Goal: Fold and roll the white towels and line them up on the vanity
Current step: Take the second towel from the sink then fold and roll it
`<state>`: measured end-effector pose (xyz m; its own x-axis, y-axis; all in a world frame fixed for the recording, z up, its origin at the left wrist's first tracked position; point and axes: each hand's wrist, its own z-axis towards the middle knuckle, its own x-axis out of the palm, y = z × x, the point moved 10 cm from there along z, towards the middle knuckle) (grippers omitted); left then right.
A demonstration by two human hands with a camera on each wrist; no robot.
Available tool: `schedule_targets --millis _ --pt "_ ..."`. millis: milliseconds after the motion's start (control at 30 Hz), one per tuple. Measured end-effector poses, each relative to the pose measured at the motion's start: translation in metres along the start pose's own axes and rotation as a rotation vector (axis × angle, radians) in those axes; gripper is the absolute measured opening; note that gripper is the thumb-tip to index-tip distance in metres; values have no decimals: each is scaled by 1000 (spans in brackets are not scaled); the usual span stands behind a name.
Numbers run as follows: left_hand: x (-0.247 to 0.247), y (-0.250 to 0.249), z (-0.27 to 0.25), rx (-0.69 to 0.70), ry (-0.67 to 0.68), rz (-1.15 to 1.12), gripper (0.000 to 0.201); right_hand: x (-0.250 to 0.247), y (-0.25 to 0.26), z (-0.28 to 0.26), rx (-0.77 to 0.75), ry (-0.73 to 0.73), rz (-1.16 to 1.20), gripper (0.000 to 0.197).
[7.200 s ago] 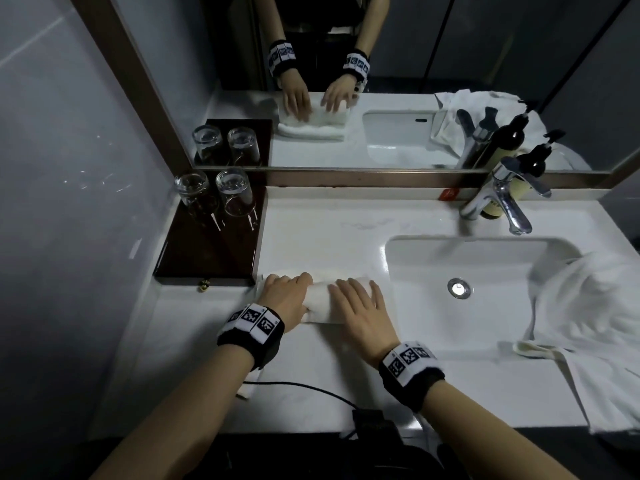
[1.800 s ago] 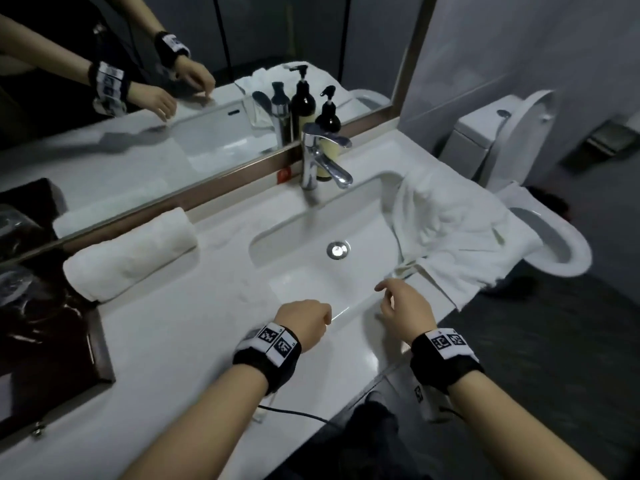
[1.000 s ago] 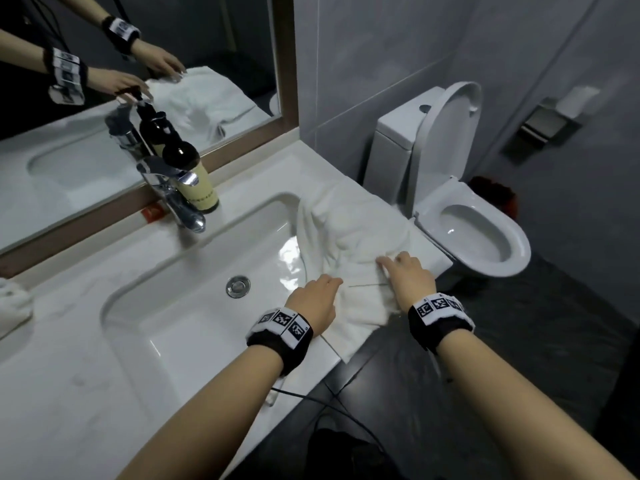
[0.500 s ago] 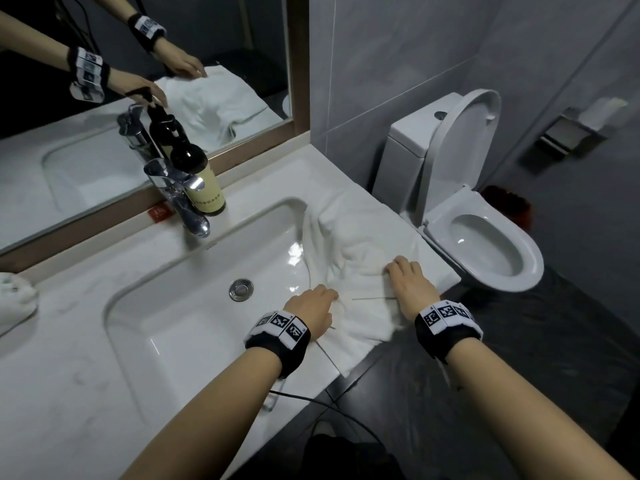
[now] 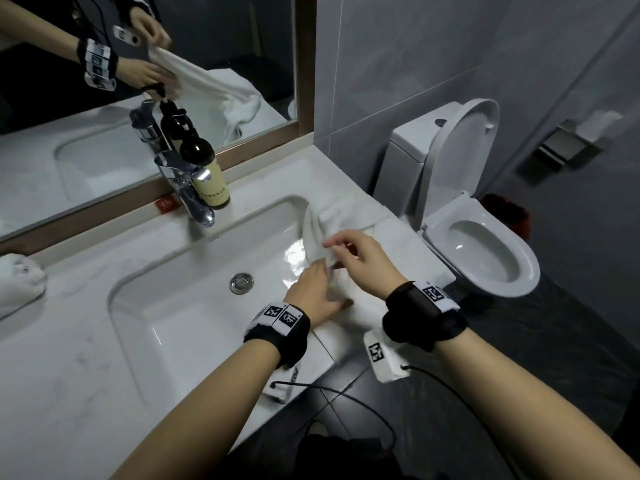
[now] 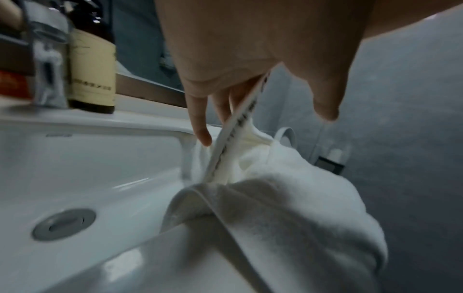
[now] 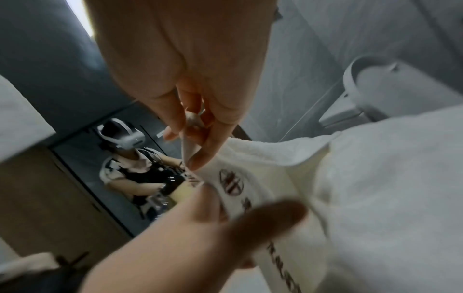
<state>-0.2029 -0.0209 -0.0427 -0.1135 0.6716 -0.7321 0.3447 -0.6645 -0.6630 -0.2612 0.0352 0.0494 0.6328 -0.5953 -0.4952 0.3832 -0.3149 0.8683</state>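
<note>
- The loose white towel (image 5: 349, 216) lies bunched on the vanity (image 5: 69, 358) to the right of the sink (image 5: 194, 323), with one fold spilling over the basin's right rim and the rest running to the counter's right edge beside the toilet (image 5: 485, 251).
- The left hand (image 5: 317, 294) holds a taut printed hem of the towel between its fingers (image 6: 200, 119); the hem rises from the heap of cloth up into the hand, so the bulk of the towel hangs below and ahead of the grip.
- The right hand (image 5: 363, 261) pinches a towel corner between thumb and fingertips (image 7: 213, 138), just above the left hand, with the printed band stretched between the two hands.
- A rolled towel (image 5: 19, 282) rests at the far left of the vanity, well apart from both hands.
- A tap (image 5: 188, 188) and a soap bottle (image 5: 204, 174) stand behind the sink, below the mirror (image 5: 173, 64).
</note>
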Motion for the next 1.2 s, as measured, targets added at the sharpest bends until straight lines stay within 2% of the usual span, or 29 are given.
schedule_targets --millis 67,133,200,300,400,500,567,600,667,833,933,1000,1067,1133,1200 --pt "-19 7 -1 -58 -133 -171 50 12 25 -2 -13 28 192 24" --pt "-39 28 -7 -166 -230 -175 28 17 38 -3 20 37 392 25" --pt "-52 52 -18 -262 -258 -183 24 19 50 -3 8 48 563 28" --pt "-77 77 -42 -296 -347 -283 21 22 63 2 -40 51 658 30" --pt "-118 93 -78 -308 -557 -403 29 47 66 6 -73 96 476 28" --pt "-161 95 -113 -276 -687 -359 37 109 59 4 -130 297 -91 53" --pt "-186 96 -136 -256 -715 -307 37 150 54 -3 -189 392 -440 42" --pt "-197 99 -148 -254 -723 -273 38 164 58 -5 -229 385 -522 32" --pt "-220 107 -176 -265 -748 -209 40 183 79 -5 -313 340 -494 22" --pt "-278 157 -264 -391 -927 -133 43 226 141 -5 -316 407 -57 17" --pt "-298 198 -316 -532 -932 -7 36 253 178 -14 -296 430 211 21" --pt "-303 230 -352 -658 -942 46 34 267 197 -20 -295 404 285 19" --pt "-301 262 -389 -821 -945 70 28 289 215 -32 -323 442 268 24" --pt "-286 295 -419 -1009 -858 54 26 317 227 -54 -342 511 196 26" --pt "-268 324 -442 -1110 -795 -21 23 348 229 -79 -331 583 108 27"
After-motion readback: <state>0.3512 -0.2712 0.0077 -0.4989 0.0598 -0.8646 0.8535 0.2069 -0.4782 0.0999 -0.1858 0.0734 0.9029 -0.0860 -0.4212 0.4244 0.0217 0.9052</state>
